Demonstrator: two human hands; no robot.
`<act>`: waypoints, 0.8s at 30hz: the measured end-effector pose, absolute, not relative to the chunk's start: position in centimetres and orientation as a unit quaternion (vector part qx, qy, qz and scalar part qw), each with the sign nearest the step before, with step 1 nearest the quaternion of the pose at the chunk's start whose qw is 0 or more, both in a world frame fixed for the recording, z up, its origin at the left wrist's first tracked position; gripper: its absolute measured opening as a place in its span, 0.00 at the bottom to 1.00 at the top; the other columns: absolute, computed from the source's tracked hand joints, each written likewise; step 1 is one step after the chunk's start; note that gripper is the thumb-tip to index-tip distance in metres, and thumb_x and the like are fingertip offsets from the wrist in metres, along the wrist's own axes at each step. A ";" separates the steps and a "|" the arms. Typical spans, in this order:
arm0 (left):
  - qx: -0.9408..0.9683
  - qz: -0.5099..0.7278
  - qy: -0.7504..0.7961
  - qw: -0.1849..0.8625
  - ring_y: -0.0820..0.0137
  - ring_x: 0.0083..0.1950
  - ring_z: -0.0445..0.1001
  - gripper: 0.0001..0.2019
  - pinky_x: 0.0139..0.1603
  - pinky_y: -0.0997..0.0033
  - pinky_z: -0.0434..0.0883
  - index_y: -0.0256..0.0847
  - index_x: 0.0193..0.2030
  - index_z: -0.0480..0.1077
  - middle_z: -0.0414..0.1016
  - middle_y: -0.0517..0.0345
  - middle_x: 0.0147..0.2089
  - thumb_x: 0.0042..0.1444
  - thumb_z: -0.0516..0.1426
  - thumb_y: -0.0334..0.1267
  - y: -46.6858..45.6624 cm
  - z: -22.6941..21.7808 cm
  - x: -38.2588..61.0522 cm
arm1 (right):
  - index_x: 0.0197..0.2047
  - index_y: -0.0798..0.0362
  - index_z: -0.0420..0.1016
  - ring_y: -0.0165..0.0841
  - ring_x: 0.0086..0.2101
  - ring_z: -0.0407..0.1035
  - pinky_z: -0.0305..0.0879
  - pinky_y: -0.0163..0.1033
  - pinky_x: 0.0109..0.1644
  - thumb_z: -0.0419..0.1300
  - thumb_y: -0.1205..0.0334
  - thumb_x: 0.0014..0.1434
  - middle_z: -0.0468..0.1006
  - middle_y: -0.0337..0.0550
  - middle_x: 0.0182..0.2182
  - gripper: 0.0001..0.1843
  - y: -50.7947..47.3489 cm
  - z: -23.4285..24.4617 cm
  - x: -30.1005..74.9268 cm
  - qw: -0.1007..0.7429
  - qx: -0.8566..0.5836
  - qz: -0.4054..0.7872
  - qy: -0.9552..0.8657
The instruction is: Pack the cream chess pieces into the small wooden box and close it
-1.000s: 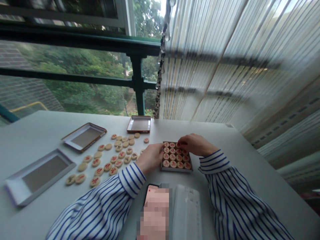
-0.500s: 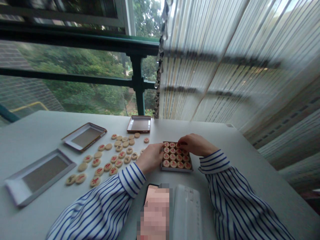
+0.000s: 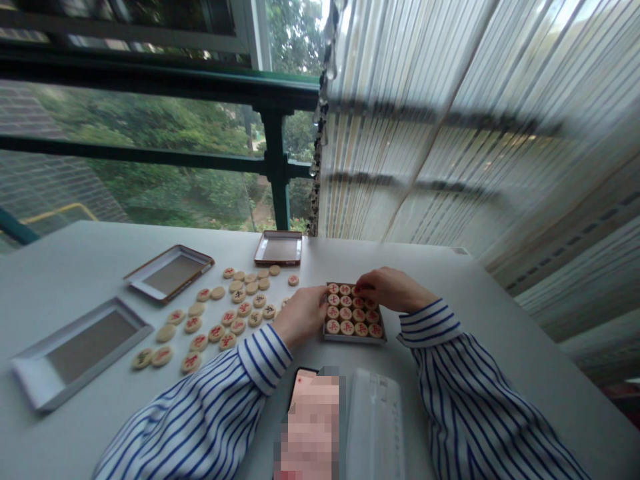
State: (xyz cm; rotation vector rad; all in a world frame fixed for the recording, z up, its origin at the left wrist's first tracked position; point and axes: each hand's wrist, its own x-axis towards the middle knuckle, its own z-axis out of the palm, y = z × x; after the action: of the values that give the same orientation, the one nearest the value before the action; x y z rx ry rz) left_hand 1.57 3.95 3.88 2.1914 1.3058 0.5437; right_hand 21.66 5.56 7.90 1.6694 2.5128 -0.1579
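Note:
A shallow square box [image 3: 356, 339] in front of me is packed with rows of round wooden xiangqi pieces [image 3: 346, 313] marked in red characters. My left hand [image 3: 301, 315] is closed at the box's left edge, thumb and fingers against its wall. Over the far right corner of the box, my right hand [image 3: 393, 290] has its fingertips pinched together at a xiangqi piece in the back row, covering most of it. Left of the box many more xiangqi pieces [image 3: 216, 333] lie loose, some red, some black, several showing a plain side.
Three trays lie on the white table [image 3: 480, 313]: a grey-white one [image 3: 37, 393] at left, a brown-rimmed one [image 3: 170, 291] behind it, a small one [image 3: 277, 263] at the back. Near me are a phone [image 3: 306, 380] and a whitish translucent case [image 3: 375, 420]. A window railing and string curtain stand beyond.
Both hands stay in the same places at the box. The view has shifted very slightly; nothing else visibly differs.

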 end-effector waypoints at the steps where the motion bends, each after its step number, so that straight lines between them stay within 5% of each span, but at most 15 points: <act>1: 0.809 0.200 0.485 0.265 0.67 0.41 0.74 0.15 0.41 0.73 0.67 0.38 0.45 0.70 0.76 0.50 0.42 0.52 0.50 0.31 3.9 3.9 1.6 | 0.41 0.46 0.75 0.33 0.33 0.70 0.58 0.33 0.32 0.51 0.56 0.55 0.78 0.43 0.35 0.15 5.5 7.9 21.6 0.060 0.551 -0.052 0.830; 24: 0.821 0.212 0.470 0.246 0.67 0.39 0.74 0.14 0.38 0.73 0.67 0.37 0.45 0.69 0.76 0.50 0.40 0.52 0.49 0.32 4.1 3.8 1.4 | 0.42 0.46 0.74 0.33 0.33 0.70 0.58 0.34 0.32 0.51 0.57 0.55 0.78 0.42 0.35 0.14 5.4 8.2 21.9 0.050 0.562 -0.038 0.825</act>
State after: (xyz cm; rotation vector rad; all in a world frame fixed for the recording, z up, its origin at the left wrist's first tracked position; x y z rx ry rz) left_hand 1.36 4.05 3.80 2.2396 1.2813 0.5789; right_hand 21.94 5.41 8.23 1.7118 2.5117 -0.1157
